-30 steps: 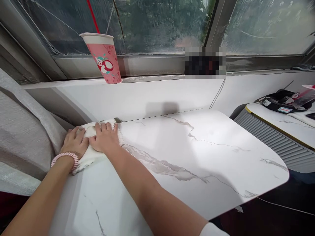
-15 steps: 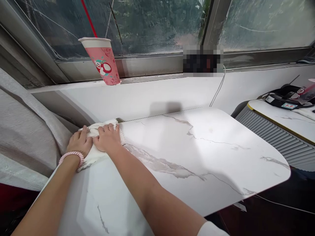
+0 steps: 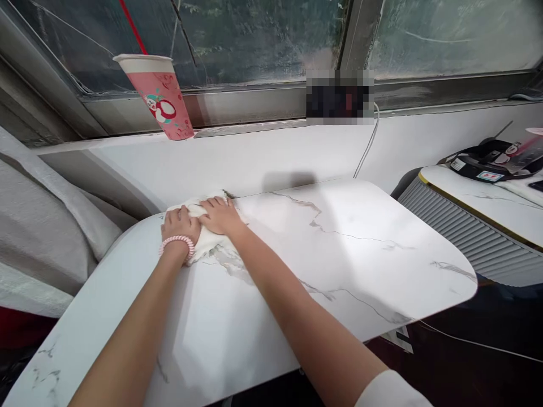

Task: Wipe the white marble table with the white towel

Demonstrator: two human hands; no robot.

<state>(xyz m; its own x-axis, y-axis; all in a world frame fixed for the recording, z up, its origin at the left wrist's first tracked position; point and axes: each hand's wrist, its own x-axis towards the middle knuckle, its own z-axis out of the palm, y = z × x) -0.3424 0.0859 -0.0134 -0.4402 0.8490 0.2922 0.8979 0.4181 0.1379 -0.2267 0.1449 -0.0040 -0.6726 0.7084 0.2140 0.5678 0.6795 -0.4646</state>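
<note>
A white cloth (image 3: 207,242) lies bunched on the white marble-patterned table (image 3: 369,209), by the far edge near the wall. My left hand (image 3: 181,224), with a pink and white coiled band at the wrist, presses on the left part of the cloth, its fingers slightly curled over it. Beside it, my right hand (image 3: 220,215) bears down on the right part of the same cloth, fingers curved. The two hands almost touch each other. Both palms and the cloth under them are hidden.
On the windowsill stands a pink paper cup (image 3: 163,102) with a red straw. A blurred-out dark object (image 3: 339,99) with a white cable sits farther right. A grey curtain (image 3: 38,209) hangs at left. At right, a second table (image 3: 466,195) carries a black device (image 3: 477,167).
Both hands have slid right along the table's far edge, taking the cloth with them. More of the table's left end shows. The camera view has shifted a little.
</note>
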